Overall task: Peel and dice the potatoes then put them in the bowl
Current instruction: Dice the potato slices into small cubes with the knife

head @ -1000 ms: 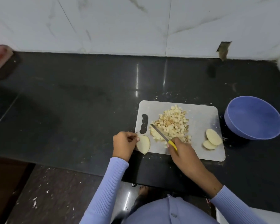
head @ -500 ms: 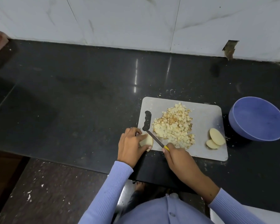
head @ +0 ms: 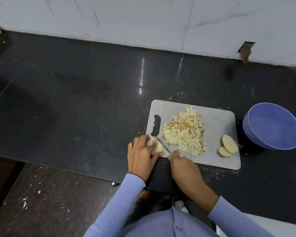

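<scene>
R hand (head: 183,165) nearest cam, clamped on knife (head: 162,145) w/ yellow handle mostly hidden in the fist; blade runs up-left, edge against the potato piece (head: 155,146). L hand (head: 142,155) just beside it, fingers curled over that piece, thumb on its near side; piece sits at near-left corner of cutting board (head: 217,124), partly over the edge.

Risks (judgement):
- L fingertips v. close to blade; slip on wet cut face could bring the edge onto a finger or the thumb;
- piece is rounded and at the board's very edge; could roll or skid off onto counter (head: 75,103) under cutting pressure;
- board lies close to counter's front edge; a hard push could shift it;
- diced pile (head: 184,132) touches the blade's far side; a sweep of the knife could scatter cubes off the board.

Counts, near to far:
- hands: 2, both occupied;
- knife: 1;
- potato piece under cut: 1;
- potato slices (head: 228,147) waiting at near-right of board: 2, overlapping;
- diced pile: 1, cubes too many to count;
- board: 1;
- blue bowl (head: 272,126): 1, right of board, nothing seen in it;
- chipped hole in wall tile (head: 245,50): 1.

Dicing prob. well along; transfer to bowl not begun.
</scene>
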Available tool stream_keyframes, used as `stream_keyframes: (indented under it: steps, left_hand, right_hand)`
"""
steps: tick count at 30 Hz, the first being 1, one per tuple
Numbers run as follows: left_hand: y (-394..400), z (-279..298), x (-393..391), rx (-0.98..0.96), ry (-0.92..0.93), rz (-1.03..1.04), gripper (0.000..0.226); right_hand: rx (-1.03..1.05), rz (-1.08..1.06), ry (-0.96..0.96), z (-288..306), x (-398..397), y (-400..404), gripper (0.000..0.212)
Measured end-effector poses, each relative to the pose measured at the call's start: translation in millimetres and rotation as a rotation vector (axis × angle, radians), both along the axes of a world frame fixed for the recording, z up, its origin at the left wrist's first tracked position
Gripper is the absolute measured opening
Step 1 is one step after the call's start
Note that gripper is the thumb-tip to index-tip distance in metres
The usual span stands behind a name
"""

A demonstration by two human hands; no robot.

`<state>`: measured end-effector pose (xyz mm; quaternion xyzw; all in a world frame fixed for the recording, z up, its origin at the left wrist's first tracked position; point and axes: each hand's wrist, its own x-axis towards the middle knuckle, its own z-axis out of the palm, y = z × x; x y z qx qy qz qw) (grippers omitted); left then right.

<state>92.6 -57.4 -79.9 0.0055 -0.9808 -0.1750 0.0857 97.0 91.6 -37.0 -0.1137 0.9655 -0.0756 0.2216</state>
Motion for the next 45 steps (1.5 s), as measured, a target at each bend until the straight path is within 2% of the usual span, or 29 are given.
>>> stream_keyframes:
  steps: [5, 8, 11, 15, 21, 25, 33, 36, 40, 45]
  left_hand:
    - [1, -2, 0, -0.010, 0.021, 0.003, 0.033]
    - [1, -2, 0, -0.003, 0.018, -0.005, 0.032]
    - [-1, -2, 0, -0.023, 0.030, -0.040, 0.032]
    - [-7, -1, 2, -0.006, 0.006, -0.092, 0.033]
    - [-10, -1, 7, 0.078, 0.003, -0.085, 0.025]
    - [-9, -2, 8, 0.062, 0.003, -0.072, 0.036]
    - [-5, -2, 10, 0.020, 0.043, -0.060, 0.035]
    - [-5, -3, 11, 0.043, 0.050, -0.071, 0.036]
    - [-4, -4, 11, 0.077, 0.063, -0.059, 0.035]
    - [-4, -6, 14, 0.135, 0.089, 0.000, 0.031]
  right_hand:
    - [0.088, 0.007, -0.038, 4, 18, 21, 0.031]
    - [0.110, 0.010, -0.088, 8, 31, 36, 0.023]
    - [0.057, -0.013, -0.089, 16, 29, 39, 0.025]
    - [-0.055, -0.052, 0.028, 25, 14, 26, 0.034]
    - [-0.097, -0.020, 0.056, 12, -11, -3, 0.036]
    - [-0.028, 0.007, 0.015, 9, -8, -9, 0.034]
    - [0.100, 0.025, -0.098, 13, 32, 30, 0.027]
    - [0.060, -0.013, -0.111, 22, 30, 39, 0.029]
    - [-0.102, -0.072, -0.012, 32, 15, 33, 0.033]
    - [-0.139, -0.052, 0.017, 21, -6, 4, 0.036]
